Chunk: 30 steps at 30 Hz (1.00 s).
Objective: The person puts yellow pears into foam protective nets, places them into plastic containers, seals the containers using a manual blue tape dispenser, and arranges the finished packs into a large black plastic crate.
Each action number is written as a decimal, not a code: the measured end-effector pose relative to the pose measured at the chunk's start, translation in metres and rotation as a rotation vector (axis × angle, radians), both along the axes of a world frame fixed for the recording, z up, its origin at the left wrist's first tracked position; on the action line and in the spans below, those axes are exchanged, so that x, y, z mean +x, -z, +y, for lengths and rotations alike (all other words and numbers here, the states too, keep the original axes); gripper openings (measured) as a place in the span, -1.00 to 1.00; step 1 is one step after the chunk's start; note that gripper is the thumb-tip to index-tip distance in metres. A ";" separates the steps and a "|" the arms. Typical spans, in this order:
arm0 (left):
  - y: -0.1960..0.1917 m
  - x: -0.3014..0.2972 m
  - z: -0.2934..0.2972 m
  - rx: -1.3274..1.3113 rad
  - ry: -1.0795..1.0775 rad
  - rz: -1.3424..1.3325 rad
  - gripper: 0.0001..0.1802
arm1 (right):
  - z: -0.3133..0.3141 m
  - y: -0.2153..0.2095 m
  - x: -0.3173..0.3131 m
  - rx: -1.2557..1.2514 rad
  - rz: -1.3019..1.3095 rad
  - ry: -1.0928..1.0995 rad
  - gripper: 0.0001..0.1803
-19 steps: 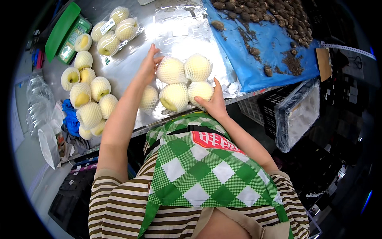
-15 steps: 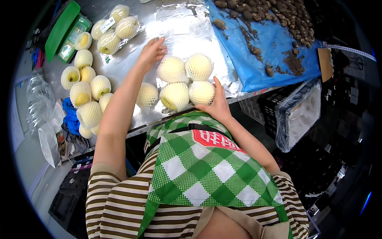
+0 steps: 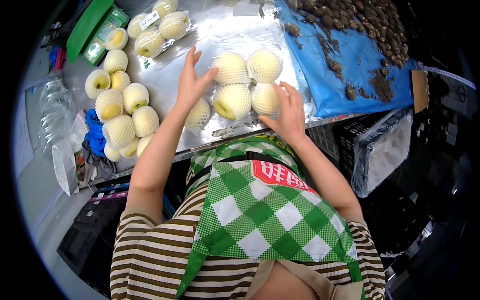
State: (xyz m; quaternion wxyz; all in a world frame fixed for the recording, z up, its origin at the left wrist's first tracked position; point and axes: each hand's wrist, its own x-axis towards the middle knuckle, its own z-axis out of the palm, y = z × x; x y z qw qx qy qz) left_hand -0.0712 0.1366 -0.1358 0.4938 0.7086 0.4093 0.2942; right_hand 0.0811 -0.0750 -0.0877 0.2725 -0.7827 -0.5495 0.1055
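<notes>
Near the front of the metal table, a two-by-two group of round yellow-green fruits (image 3: 233, 101) sits in white foam nets, with shiny clear plastic film about it. To its left my left hand (image 3: 194, 82) is open, fingers spread, thumb at the upper left fruit. My right hand (image 3: 290, 111) rests against the lower right fruit (image 3: 265, 99), thumb and fingers apart and curved, not closed round it. One more netted fruit (image 3: 198, 115) stands below my left hand, partly hidden by that wrist.
Loose netted fruits (image 3: 109, 105) line the left. Behind them lie a labelled clear bag of fruits (image 3: 161, 31) and a green scale (image 3: 102, 37). Muddy brown tubers (image 3: 345, 20) cover part of a blue sheet (image 3: 332, 95) at the right. A black crate (image 3: 350, 130) stands beyond the table edge.
My left hand has turned, its thumb now nearer the upper left fruit. My right hand has shifted up along the right side of the group. The whole view has moved slightly.
</notes>
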 end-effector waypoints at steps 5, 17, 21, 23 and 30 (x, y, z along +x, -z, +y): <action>-0.014 -0.066 -0.033 0.287 0.284 0.403 -0.48 | 0.039 -0.008 -0.010 -0.052 -0.053 -0.494 -0.03; -0.038 -0.073 -0.041 0.435 0.463 0.617 -0.56 | 0.088 0.006 -0.019 -0.128 -0.391 -0.917 -0.07; -0.029 -0.065 -0.047 0.374 0.481 0.588 -0.41 | 0.087 0.009 -0.030 -0.174 -0.363 -0.816 -0.08; -0.030 -0.062 -0.049 0.365 0.489 0.621 -0.36 | 0.090 0.005 -0.035 -0.232 -0.298 -0.753 -0.02; -0.025 -0.066 -0.054 0.314 0.430 0.515 -0.32 | 0.079 -0.009 -0.035 -0.113 -0.233 -0.638 -0.13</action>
